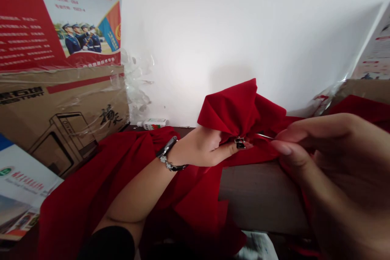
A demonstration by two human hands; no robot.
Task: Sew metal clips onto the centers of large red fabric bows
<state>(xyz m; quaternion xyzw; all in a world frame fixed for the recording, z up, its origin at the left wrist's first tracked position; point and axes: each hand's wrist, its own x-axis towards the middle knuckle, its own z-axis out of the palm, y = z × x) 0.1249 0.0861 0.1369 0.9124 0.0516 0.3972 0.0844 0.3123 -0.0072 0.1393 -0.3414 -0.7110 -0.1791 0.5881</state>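
Observation:
My left hand point(202, 146), with a watch and a bracelet at its wrist, is closed around gathered red cloth point(233, 107). Above the grip the cloth fans out into stiff folds. A small black-and-metal piece point(240, 143) shows by my left thumb, at the gathered point. Close to the camera on the right, my right hand point(326, 170) pinches a thin metal needle point(264, 135) between thumb and forefinger. The needle points left toward the gather; whether its tip enters the cloth cannot be made out.
More red cloth drapes over the dark tabletop point(262, 195). Cardboard boxes point(70, 118) wrapped in clear plastic stand at the left, with a printed poster point(88, 20) above. A small white bottle point(155, 124) lies by the white wall. Another box point(362, 89) stands at right.

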